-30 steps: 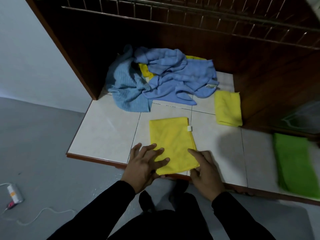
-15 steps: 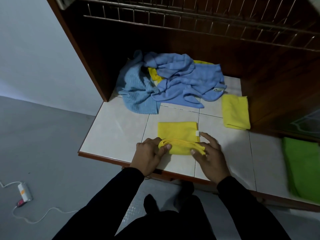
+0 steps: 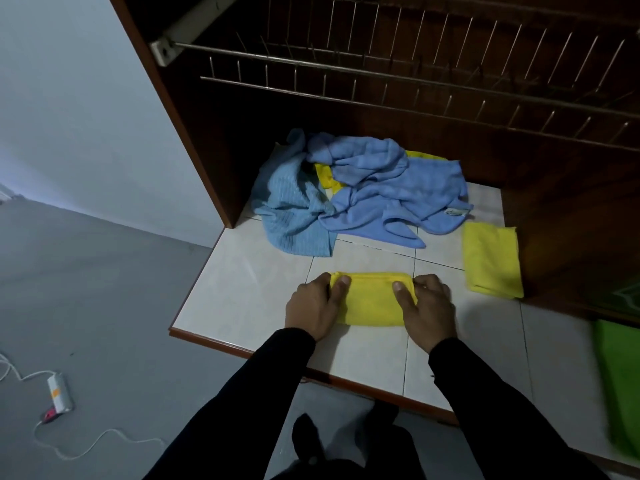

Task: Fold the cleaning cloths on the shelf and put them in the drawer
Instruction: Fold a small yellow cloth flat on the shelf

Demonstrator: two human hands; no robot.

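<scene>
The left hand (image 3: 313,308) pinches the left end of the folded yellow cloth (image 3: 372,301). Its thumb lies on top of the cloth and its fingers curl round the edge. The right hand (image 3: 427,306) pinches the right end the same way, thumb on top, fingers bent over the far corner. The cloth lies flat between the two hands, near the front edge of the tiled shelf (image 3: 242,289). Black sleeves (image 3: 277,375) cover both arms.

Behind the cloth, farther back on the shelf, sits a messy pile of blue cloths (image 3: 363,188). A bit of another yellow cloth (image 3: 325,174) peeks out from under the pile. To the right of the pile lies a second folded yellow cloth (image 3: 493,261), close to the dark wooden wall (image 3: 571,220). It is apart from the hands. A green cloth (image 3: 620,386) lies at the far right side of the shelf and looks blurry.

Above the shelf hangs a wire rack (image 3: 415,81). Down on the grey floor (image 3: 104,306) to the left is a white power strip (image 3: 59,393) with a white cord (image 3: 97,441). Nothing lies between the hands and the pile.
</scene>
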